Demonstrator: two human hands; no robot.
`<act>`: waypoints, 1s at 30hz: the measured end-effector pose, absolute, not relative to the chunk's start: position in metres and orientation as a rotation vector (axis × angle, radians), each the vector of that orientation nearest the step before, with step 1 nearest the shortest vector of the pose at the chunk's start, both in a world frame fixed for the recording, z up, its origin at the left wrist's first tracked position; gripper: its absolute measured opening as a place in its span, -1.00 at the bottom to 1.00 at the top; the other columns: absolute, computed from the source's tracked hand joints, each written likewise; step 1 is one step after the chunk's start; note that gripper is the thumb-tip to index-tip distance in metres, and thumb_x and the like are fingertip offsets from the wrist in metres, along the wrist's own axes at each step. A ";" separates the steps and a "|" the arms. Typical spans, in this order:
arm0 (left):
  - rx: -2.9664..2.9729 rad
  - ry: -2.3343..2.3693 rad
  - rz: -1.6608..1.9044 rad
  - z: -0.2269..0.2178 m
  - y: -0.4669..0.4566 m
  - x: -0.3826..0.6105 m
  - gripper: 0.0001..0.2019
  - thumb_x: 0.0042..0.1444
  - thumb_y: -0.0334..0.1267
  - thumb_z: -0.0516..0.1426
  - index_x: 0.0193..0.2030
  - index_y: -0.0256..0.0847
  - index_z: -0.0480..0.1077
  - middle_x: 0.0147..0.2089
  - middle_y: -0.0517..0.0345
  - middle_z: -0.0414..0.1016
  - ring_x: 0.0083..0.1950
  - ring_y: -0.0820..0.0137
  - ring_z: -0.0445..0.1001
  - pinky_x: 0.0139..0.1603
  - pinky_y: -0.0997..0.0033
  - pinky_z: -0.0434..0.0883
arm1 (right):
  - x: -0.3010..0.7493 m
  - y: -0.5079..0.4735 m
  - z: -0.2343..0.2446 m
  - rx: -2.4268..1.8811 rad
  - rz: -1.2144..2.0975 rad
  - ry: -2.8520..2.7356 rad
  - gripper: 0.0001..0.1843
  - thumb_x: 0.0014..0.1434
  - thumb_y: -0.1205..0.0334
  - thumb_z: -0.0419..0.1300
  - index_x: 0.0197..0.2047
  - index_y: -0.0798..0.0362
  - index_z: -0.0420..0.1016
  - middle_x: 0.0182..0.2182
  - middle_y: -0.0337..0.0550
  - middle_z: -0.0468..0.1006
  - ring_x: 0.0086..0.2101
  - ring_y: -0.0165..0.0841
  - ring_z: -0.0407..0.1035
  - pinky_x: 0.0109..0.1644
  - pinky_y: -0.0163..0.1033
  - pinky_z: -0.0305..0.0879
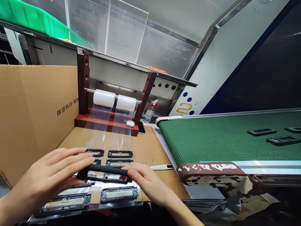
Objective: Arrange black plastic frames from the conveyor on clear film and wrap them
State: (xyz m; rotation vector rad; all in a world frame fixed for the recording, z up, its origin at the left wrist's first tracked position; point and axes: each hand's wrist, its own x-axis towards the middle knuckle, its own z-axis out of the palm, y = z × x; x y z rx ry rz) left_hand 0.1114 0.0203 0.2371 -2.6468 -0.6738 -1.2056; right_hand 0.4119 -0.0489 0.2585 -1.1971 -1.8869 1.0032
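Observation:
Both my hands hold one black rectangular plastic frame [104, 173] by its ends, a little above the work board. My left hand [50, 175] grips its left end, fingers stretched over the top edge. My right hand [143, 180] pinches its right end. Under the frame, several more black frames [119, 153] lie in rows on a clear film sheet [103, 138] spread over a wooden board [150, 147]. The film runs down from two white rolls [115, 99] on a dark red wooden stand [82, 81].
A big cardboard box [30, 110] stands at the left. A green conveyor belt [211, 138] at the right carries a few black frames [261, 131]. A white-and-black strip [161, 167] lies on the board by the belt. A spray bottle [150, 111] stands behind the stand.

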 end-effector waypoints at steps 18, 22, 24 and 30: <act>-2.492 -2.613 -2.009 0.157 0.173 0.126 -0.60 0.30 0.04 0.09 0.07 -0.21 0.42 0.02 0.00 0.56 -0.06 0.24 0.57 0.02 0.01 0.49 | 0.366 0.090 0.188 -1.413 0.193 -2.126 -0.65 0.12 0.31 0.40 -0.01 0.02 0.54 -0.12 -0.06 0.58 -0.02 -0.17 0.40 0.11 -0.06 0.26; -2.562 -2.702 -2.112 0.155 0.167 0.122 -0.59 0.30 0.06 0.08 0.08 -0.22 0.41 0.01 0.01 0.55 -0.07 0.24 0.57 0.00 0.02 0.49 | 0.362 0.100 0.175 -1.447 0.097 -2.173 -0.65 0.15 0.25 0.40 0.01 -0.01 0.53 -0.13 -0.11 0.59 -0.03 -0.20 0.41 0.09 -0.10 0.25; -2.567 -2.720 -2.139 0.154 0.165 0.120 -0.59 0.29 0.05 0.09 0.10 -0.21 0.40 0.03 0.00 0.54 -0.06 0.24 0.56 0.00 0.02 0.49 | 0.361 0.101 0.173 -1.456 0.075 -2.189 -0.66 0.17 0.23 0.39 0.03 0.00 0.53 -0.13 -0.12 0.60 -0.03 -0.22 0.42 0.09 -0.12 0.24; -2.545 -2.720 -2.197 0.143 0.169 0.122 -0.58 0.28 0.07 0.10 0.09 -0.20 0.40 0.07 -0.01 0.53 -0.01 0.20 0.54 0.04 -0.01 0.46 | 0.358 0.106 0.173 -1.479 0.032 -2.232 -0.65 0.20 0.22 0.37 0.05 -0.01 0.52 -0.12 -0.13 0.60 -0.06 -0.24 0.42 0.10 -0.14 0.21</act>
